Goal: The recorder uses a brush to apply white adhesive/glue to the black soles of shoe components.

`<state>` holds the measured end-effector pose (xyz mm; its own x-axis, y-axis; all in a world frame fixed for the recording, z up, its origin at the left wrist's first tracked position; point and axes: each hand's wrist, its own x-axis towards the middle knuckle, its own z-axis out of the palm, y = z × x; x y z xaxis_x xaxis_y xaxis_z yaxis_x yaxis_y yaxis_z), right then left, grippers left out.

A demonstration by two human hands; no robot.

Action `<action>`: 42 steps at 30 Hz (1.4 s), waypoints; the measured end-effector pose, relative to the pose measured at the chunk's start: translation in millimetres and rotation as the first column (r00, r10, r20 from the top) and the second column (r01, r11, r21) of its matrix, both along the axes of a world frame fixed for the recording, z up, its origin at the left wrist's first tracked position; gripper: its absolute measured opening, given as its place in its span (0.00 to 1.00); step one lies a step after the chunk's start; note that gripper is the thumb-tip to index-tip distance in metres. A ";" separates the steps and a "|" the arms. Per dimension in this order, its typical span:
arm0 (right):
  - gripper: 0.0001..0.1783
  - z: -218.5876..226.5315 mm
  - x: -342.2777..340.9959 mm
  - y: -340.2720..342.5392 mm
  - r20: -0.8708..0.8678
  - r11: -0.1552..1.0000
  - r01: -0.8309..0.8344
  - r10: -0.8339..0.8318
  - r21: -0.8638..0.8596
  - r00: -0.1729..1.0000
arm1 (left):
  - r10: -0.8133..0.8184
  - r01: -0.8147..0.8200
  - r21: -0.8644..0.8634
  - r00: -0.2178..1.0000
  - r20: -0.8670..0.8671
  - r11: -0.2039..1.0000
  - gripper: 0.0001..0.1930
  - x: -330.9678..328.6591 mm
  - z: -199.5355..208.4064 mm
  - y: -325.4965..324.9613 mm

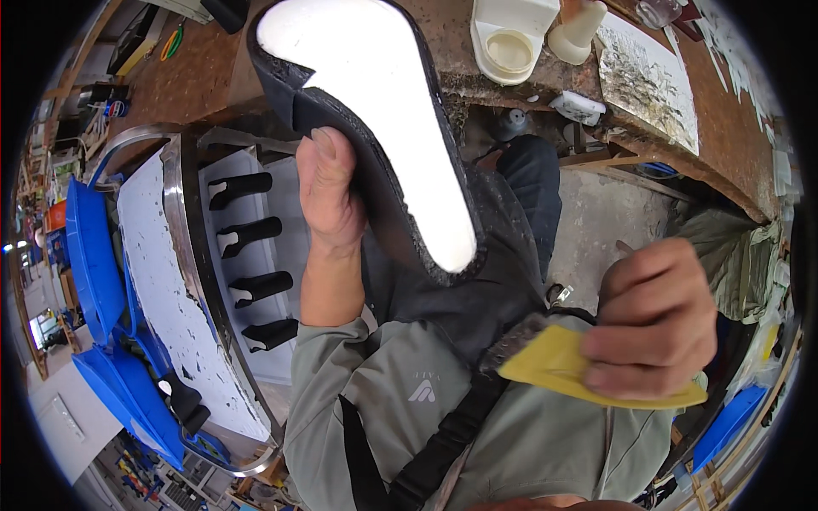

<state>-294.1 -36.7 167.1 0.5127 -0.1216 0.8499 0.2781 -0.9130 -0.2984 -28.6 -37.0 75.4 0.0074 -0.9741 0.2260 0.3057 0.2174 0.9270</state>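
Observation:
My left hand grips a black boot-shaped shoe by its side, thumb against the black upper. Its white sole-side faces up, ringed by a rough, turned-in black edge. A notch breaks the black edge near the wide end. Lower and to the right, my right hand is closed around a flat yellow brush handle. Dark, greyish bristles show at its left end, apart from the shoe. Some fingers of the right hand are slightly blurred.
A worn brown workbench runs across the front, bearing a white holder with a round cup, a pale bottle and a stained sheet. Leftward stands a metal-framed rack with several black shoe-like pieces; blue bins lie beyond.

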 end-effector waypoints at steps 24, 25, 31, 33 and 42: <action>0.09 42.5 61.8 -73.2 -0.045 0.779 0.166 -0.175 0.605 0.984 | -0.250 0.259 0.136 0.965 -0.081 0.956 0.60 -6.7 -19.6 25.0; 0.10 37.1 58.8 -79.9 0.002 0.927 0.219 -0.231 0.304 0.973 | -0.257 0.262 0.100 0.964 -0.060 0.960 0.59 -9.1 -14.6 23.6; 0.13 -22.1 26.6 -46.0 -0.093 0.714 0.238 -0.236 0.658 0.967 | -0.208 0.205 -0.033 0.965 -0.161 0.978 0.29 22.2 -52.2 -22.0; 0.11 -62.9 19.6 -57.7 -0.129 0.326 0.215 -0.265 0.920 0.956 | -0.147 0.167 0.033 0.931 -0.335 0.985 0.35 8.4 -43.3 -51.1; 0.22 -151.6 110.3 -76.5 -0.233 -0.202 0.280 0.227 0.939 0.946 | 0.118 -0.049 0.193 0.925 -0.362 0.980 0.41 7.7 -70.1 -65.2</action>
<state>-183.8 -113.2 15.5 0.5917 -0.6688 -0.4500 -0.0419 0.5320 -0.8457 -20.9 -102.2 5.4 0.1402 -0.9900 0.0151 0.6223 0.1000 0.7764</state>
